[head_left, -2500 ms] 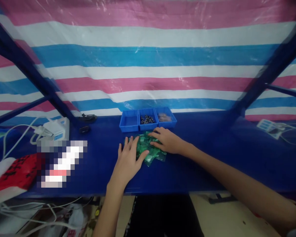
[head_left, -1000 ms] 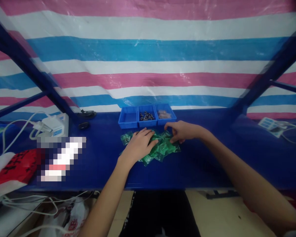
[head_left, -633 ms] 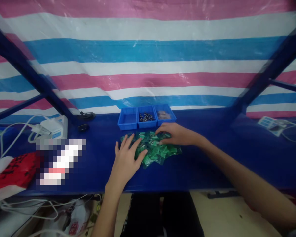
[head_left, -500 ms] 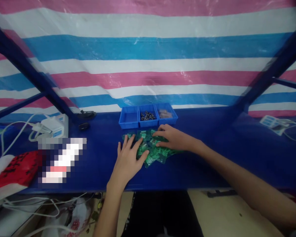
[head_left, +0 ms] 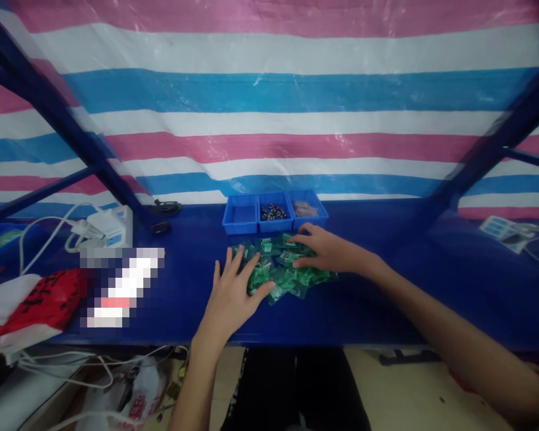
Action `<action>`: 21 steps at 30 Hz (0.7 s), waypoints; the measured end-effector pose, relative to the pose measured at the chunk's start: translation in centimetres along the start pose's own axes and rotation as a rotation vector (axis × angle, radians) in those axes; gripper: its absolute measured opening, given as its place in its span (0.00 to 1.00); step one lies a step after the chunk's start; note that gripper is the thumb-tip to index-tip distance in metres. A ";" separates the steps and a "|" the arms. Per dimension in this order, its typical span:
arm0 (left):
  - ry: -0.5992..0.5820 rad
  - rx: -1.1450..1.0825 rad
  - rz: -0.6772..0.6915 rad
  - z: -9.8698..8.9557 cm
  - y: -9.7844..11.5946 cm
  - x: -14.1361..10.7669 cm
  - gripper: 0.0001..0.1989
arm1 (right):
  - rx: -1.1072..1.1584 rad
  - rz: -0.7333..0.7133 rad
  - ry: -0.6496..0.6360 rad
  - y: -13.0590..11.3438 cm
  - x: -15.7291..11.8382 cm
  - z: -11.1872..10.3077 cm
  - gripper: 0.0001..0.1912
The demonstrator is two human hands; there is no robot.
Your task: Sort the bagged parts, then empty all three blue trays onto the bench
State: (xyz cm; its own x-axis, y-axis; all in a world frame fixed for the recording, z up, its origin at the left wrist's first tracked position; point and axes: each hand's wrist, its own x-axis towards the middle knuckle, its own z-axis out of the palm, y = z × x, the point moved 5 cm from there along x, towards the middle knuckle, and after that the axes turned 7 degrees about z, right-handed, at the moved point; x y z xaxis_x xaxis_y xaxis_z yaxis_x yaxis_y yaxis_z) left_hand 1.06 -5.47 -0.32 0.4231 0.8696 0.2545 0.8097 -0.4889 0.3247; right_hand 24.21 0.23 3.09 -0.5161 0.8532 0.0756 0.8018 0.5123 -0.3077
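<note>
A spread heap of small green plastic packets lies on the blue table in front of me. My left hand rests at the heap's left side, fingers spread, touching the packets. From the right, my right hand reaches over the heap's right side with its fingers apart and curved onto the packets. Neither hand holds anything that I can see. Behind the heap stand three joined blue bins: the left bin looks empty, the middle bin holds small dark-and-metal parts, and the right bin holds pale pinkish pieces.
White power strips with cables stand at the left and far right. A red and white bag lies at the left edge. Small black objects sit at the back left. Blue frame posts rise on both sides before a striped sheet.
The view has shifted slightly, so the table's contents appear a little further right. Both hands stay at the heap, with their fingers in nearly the same pose.
</note>
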 end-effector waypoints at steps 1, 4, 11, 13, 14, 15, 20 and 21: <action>-0.025 0.003 0.007 0.2 0.0 -0.1 0.35 | -0.019 0.021 -0.010 -0.1 -0.2 0.0 0.34; -0.053 0.006 0.011 0.2 -0.1 -0.3 0.34 | -0.061 0.068 -0.031 -0.7 -0.8 -0.2 0.38; -0.065 -0.016 0.064 -0.1 0.8 -0.5 0.37 | -0.054 0.023 -0.129 -1.5 -0.9 -0.5 0.51; -0.095 -0.012 0.092 0.1 1.0 -0.5 0.37 | -0.076 0.006 -0.122 -1.6 -0.8 -0.2 0.50; -0.109 -0.009 0.101 0.2 1.1 -0.5 0.37 | -0.084 -0.004 -0.113 -1.7 -0.8 -0.1 0.48; -0.119 -0.009 0.106 0.2 1.1 -0.5 0.36 | -0.087 -0.015 -0.103 -1.7 -0.7 0.0 0.47; -0.124 -0.033 0.118 -0.2 1.2 -0.4 0.34 | -0.028 -0.029 -0.069 -1.3 -0.5 -0.2 0.42; -0.119 -0.040 0.116 -0.3 1.2 -0.2 0.35 | -0.022 -0.022 -0.042 -1.1 -0.3 -0.2 0.40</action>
State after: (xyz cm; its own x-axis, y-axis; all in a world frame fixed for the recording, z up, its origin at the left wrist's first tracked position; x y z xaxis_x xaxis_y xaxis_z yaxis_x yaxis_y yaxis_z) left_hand 1.83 -6.26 0.32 0.5594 0.8083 0.1836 0.7372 -0.5865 0.3356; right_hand 23.60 -0.60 3.62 -0.5458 0.8369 0.0420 0.7960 0.5335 -0.2858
